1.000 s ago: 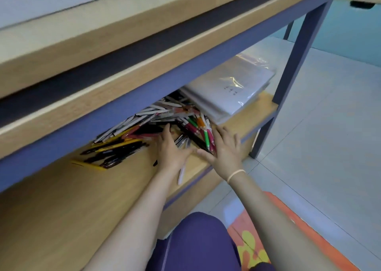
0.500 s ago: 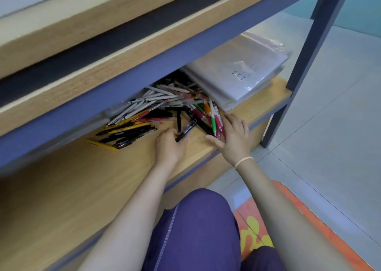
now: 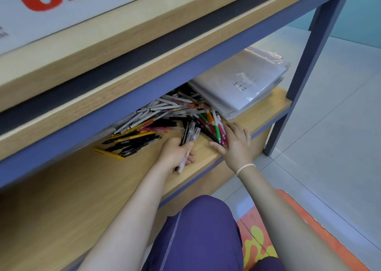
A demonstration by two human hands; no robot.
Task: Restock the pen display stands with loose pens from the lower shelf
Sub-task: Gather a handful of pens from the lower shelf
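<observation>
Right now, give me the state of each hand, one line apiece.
Left hand: closed around a small bunch of pens.
Right hand: open, fingers spread flat against the coloured pens.

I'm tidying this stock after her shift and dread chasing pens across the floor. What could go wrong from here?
1. The left hand grips a loose bundle of pens that fans out above the fingers; one may slip free.
2. The right hand rests on coloured pens close to the shelf edge; a nudge could roll them off.
</observation>
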